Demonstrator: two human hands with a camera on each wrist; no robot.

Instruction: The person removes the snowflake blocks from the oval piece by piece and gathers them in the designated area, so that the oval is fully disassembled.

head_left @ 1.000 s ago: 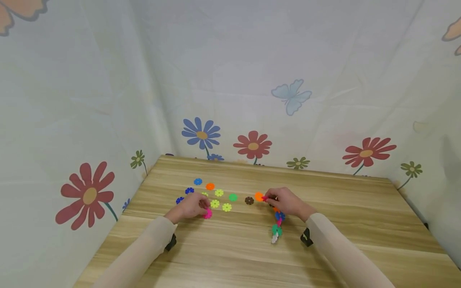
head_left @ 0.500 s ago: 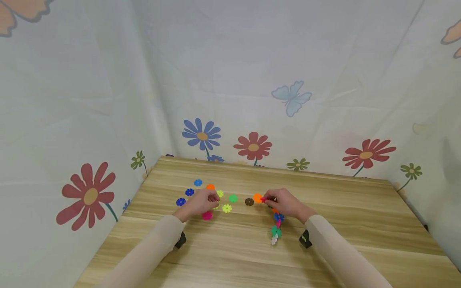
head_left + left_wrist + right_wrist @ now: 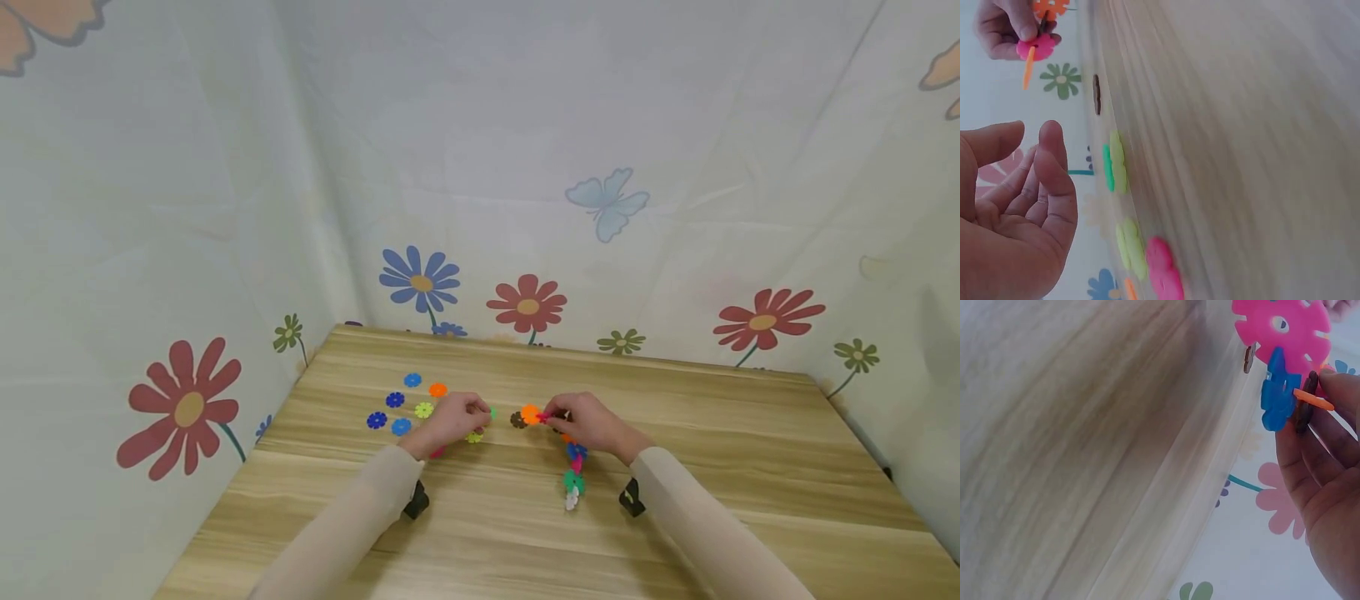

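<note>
My right hand [image 3: 592, 421] pinches a chain of slotted plastic snowflake discs above the table. At its left end is an orange disc [image 3: 531, 414] beside a pink one; a blue disc [image 3: 577, 452], a green disc [image 3: 573, 482] and a white disc [image 3: 572, 500] hang below. The right wrist view shows a large pink disc [image 3: 1300, 334] and a brown disc [image 3: 1305, 409] at the fingers. Over the loose discs is my left hand [image 3: 452, 419], partly hiding a green disc [image 3: 492, 412]. Its thumb and forefinger [image 3: 1054, 169] stand apart, holding nothing.
On the wooden table [image 3: 480, 533] lie several loose discs: a brown disc [image 3: 517, 420] between the hands, a yellow disc [image 3: 474, 437] under the left hand, and a blue disc [image 3: 401, 427] and an orange disc [image 3: 438, 389] farther left. A flowered cloth [image 3: 480, 167] hangs behind.
My left hand has moved right across the loose discs, from near the pink one toward the green one. The right hand stays nearly in place, while the chain's orange end has shifted slightly left.
</note>
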